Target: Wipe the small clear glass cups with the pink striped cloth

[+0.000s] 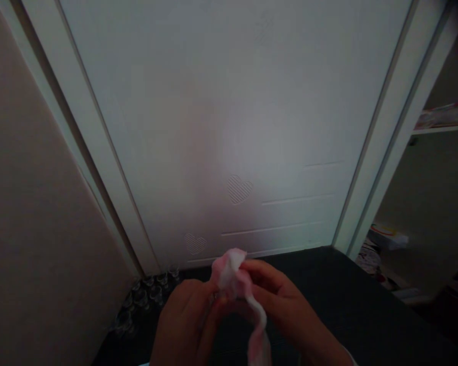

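A small pink and white piece of cloth point(232, 277) is bunched up between both of my hands low in the middle of the view. My left hand point(187, 317) pinches it from the left with closed fingers. My right hand point(286, 305) grips it from the right, and a strip of the cloth hangs down below the fingers. Both hands are held above a dark surface point(347, 295) in front of a white door point(232, 127).
The white door carries two striped heart marks point(239, 189). A beige wall point(34, 203) stands on the left. Several small clear glasses point(145, 297) sit at the door's lower left. Open shelves point(438, 122) with papers are on the right.
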### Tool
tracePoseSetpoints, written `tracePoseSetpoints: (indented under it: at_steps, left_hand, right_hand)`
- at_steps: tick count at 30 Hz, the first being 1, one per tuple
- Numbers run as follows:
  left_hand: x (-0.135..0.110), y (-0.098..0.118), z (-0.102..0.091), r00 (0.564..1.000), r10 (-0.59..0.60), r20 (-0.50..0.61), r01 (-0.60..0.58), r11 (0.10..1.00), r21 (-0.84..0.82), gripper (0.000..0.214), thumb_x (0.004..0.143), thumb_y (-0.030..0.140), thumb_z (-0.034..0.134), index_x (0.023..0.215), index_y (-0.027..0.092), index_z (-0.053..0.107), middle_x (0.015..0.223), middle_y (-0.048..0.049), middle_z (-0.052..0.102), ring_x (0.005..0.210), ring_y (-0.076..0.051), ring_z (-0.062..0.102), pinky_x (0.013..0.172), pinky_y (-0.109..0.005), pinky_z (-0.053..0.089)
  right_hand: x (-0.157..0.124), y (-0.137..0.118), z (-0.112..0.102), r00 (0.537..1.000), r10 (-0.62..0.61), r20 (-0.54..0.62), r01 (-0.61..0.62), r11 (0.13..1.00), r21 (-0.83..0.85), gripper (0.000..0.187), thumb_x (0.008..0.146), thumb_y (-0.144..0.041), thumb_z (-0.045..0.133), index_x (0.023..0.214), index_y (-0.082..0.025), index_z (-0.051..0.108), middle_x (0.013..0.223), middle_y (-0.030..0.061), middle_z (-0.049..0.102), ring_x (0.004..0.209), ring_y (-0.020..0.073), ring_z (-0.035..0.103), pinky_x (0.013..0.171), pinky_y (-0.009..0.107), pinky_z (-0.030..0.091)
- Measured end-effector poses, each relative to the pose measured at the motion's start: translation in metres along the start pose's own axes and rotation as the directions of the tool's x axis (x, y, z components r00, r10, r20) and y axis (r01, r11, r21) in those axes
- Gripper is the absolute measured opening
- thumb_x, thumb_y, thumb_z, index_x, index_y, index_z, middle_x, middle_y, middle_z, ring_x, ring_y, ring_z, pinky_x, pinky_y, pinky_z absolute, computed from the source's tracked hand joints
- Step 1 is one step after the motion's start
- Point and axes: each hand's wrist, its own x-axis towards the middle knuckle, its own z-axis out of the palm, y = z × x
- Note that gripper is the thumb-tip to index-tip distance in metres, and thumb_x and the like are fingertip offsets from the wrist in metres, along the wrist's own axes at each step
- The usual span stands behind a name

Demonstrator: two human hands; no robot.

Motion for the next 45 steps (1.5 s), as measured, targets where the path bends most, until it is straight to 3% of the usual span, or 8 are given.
tracePoseSetpoints:
  at_steps: [5, 9, 13, 22, 28, 32, 39, 45]
  left_hand:
    - [0.004, 0.006, 0.000, 0.998, 0.056, 0.012, -0.056, 0.998, -0.023, 0.029, 0.104, 0.034, 0.043, 0.089, 0.025, 0.065, 0.074, -0.0002, 0.068, 0.068, -0.018, 0.064, 0.064, -0.027, 0.049]
    - [0.006, 0.007, -0.002, 0.988, 0.138, 0.074, -0.131, 0.987, -0.093, 0.020, 0.103, 0.027, 0.047, 0.090, 0.024, 0.063, 0.076, 0.0010, 0.069, 0.068, -0.016, 0.064, 0.064, -0.025, 0.050]
    - [0.005, 0.009, -0.001, 0.985, 0.113, 0.129, -0.103, 0.992, -0.079, 0.012, 0.099, 0.022, 0.052, 0.092, 0.024, 0.062, 0.078, 0.0009, 0.068, 0.071, -0.017, 0.065, 0.065, -0.027, 0.052]
    - [0.001, 0.006, -0.001, 0.986, 0.125, 0.114, -0.123, 0.992, -0.022, 0.007, 0.095, 0.017, 0.056, 0.096, 0.023, 0.060, 0.081, -0.0008, 0.069, 0.075, -0.018, 0.067, 0.069, -0.028, 0.054]
    - [0.002, 0.013, -0.006, 0.977, 0.146, 0.156, -0.133, 0.987, -0.094, 0.011, 0.098, 0.020, 0.053, 0.095, 0.024, 0.062, 0.079, -0.0003, 0.068, 0.073, -0.018, 0.066, 0.067, -0.028, 0.054]
    - [0.001, 0.013, -0.008, 0.982, 0.104, 0.156, -0.087, 0.990, -0.110, 0.010, 0.096, 0.021, 0.057, 0.092, 0.025, 0.065, 0.077, 0.0004, 0.067, 0.069, -0.017, 0.066, 0.063, -0.026, 0.055]
    - [0.001, 0.008, -0.007, 0.999, 0.027, 0.045, -0.020, 0.988, -0.150, 0.013, 0.091, 0.019, 0.062, 0.100, 0.027, 0.067, 0.086, 0.0003, 0.073, 0.074, -0.016, 0.070, 0.069, -0.022, 0.059]
    - [-0.001, -0.003, -0.009, 0.968, -0.246, -0.038, 0.241, 0.965, -0.107, 0.030, 0.091, 0.044, 0.062, 0.111, 0.023, 0.067, 0.080, -0.0009, 0.073, 0.071, -0.020, 0.072, 0.066, -0.027, 0.061]
  right_hand:
    - [-0.002, -0.007, -0.003, 0.984, 0.122, 0.133, -0.126, 0.992, 0.021, 0.050, 0.070, -0.037, 0.089, 0.114, -0.026, 0.069, 0.093, -0.0005, 0.069, 0.077, 0.0138, 0.064, 0.070, 0.024, 0.049]
    - [-0.004, -0.016, -0.003, 0.964, 0.190, 0.187, -0.175, 0.980, -0.092, 0.036, 0.069, -0.042, 0.087, 0.090, -0.016, 0.073, 0.080, -0.0023, 0.059, 0.068, 0.0104, 0.050, 0.063, 0.021, 0.040]
    - [-0.004, -0.020, 0.003, 0.973, 0.182, 0.141, -0.175, 0.983, -0.058, 0.028, 0.070, -0.038, 0.085, 0.077, -0.016, 0.070, 0.070, -0.0039, 0.053, 0.062, 0.0096, 0.041, 0.058, 0.021, 0.035]
    - [-0.007, -0.020, 0.000, 0.975, 0.222, -0.010, -0.221, 0.968, -0.122, 0.030, 0.066, -0.034, 0.088, 0.074, -0.016, 0.064, 0.068, -0.0036, 0.057, 0.059, 0.0092, 0.045, 0.055, 0.020, 0.037]
    - [-0.010, -0.026, -0.012, 0.973, 0.197, 0.119, -0.155, 0.943, -0.295, 0.027, 0.071, -0.034, 0.084, 0.081, -0.016, 0.067, 0.074, -0.0024, 0.058, 0.063, 0.0099, 0.047, 0.057, 0.021, 0.041]
    - [-0.009, -0.026, -0.010, 0.975, 0.138, 0.177, -0.081, 0.951, -0.298, 0.024, 0.076, -0.037, 0.080, 0.083, -0.016, 0.072, 0.075, -0.0011, 0.061, 0.063, 0.0111, 0.051, 0.058, 0.022, 0.043]
    - [-0.007, -0.015, -0.001, 0.989, -0.005, 0.145, 0.063, 0.918, -0.392, 0.026, 0.089, -0.041, 0.068, 0.093, -0.018, 0.080, 0.085, 0.0036, 0.074, 0.076, 0.0178, 0.064, 0.072, 0.028, 0.051]
    - [-0.001, -0.007, -0.001, 0.989, -0.075, 0.126, 0.130, 0.852, -0.508, 0.027, 0.092, -0.038, 0.063, 0.100, -0.017, 0.078, 0.088, 0.0047, 0.076, 0.074, 0.0178, 0.064, 0.068, 0.027, 0.049]
